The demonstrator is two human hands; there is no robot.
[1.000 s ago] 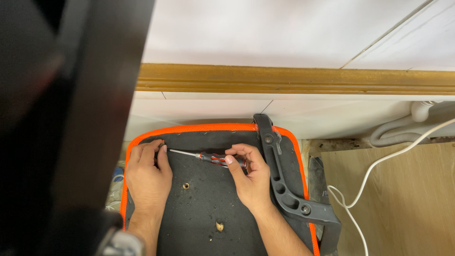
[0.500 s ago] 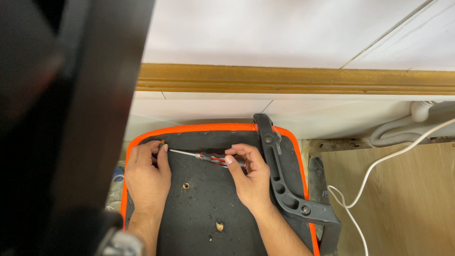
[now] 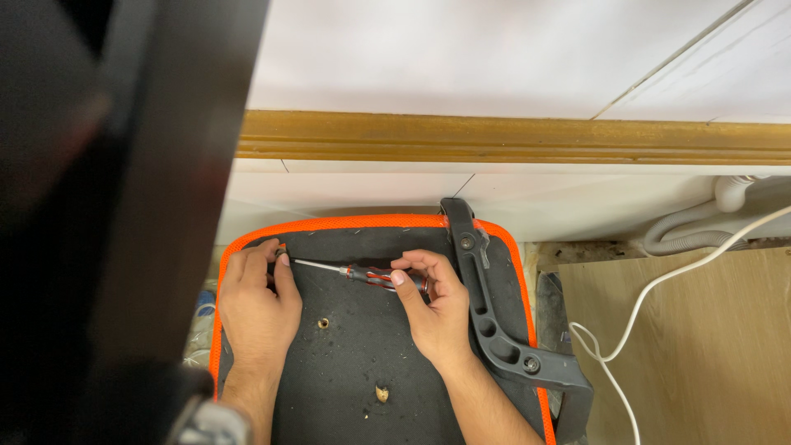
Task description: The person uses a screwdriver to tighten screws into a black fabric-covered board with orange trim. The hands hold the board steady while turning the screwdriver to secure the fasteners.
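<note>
Two hands: my right hand (image 3: pixel 437 309) pinches light, stiff red-black-handled screwdriver (image 3: pixel 362 274) by handle; left hand (image 3: pixel 257 303) steadies tip on black orange-edged seat base (image 3: pixel 362 363).

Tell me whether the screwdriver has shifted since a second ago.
No. The screwdriver lies in the same spot between the screw hole and the black armrest bracket, gripped by the right hand.
</note>
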